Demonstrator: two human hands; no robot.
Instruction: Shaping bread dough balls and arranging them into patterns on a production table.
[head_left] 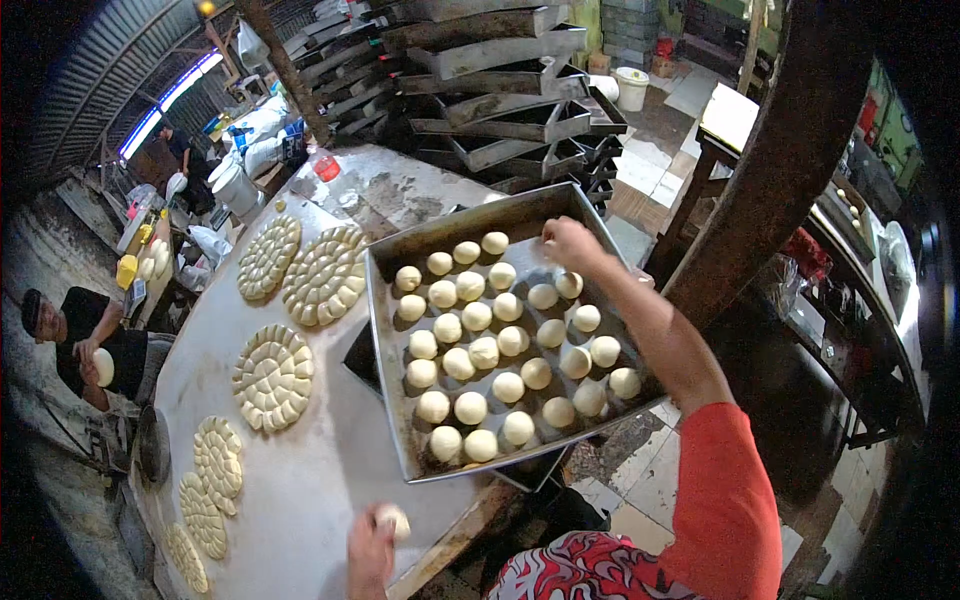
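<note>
A square metal baking tray (386, 330) with a raised rim holds several rows of round, pale dough balls (483, 352). My right arm reaches across the tray's right side. At its far end my right hand (570, 243) hovers inside the far right corner, fingers curled down, and whatever they hold is hidden. Close to the near edge of the table, my left hand (370, 552) grips a single dough ball (394, 521), slightly blurred. Left of the tray, several flat rounds of dough (272, 378) lie on the table, cut into small segments.
The pale worktable (325, 450) curves along the left. Stacked metal trays (490, 90) rise behind it. A dark post (765, 160) slants on the right, near a shelf. At far left a person (90, 340) holds dough; another person (180, 160) stands farther back.
</note>
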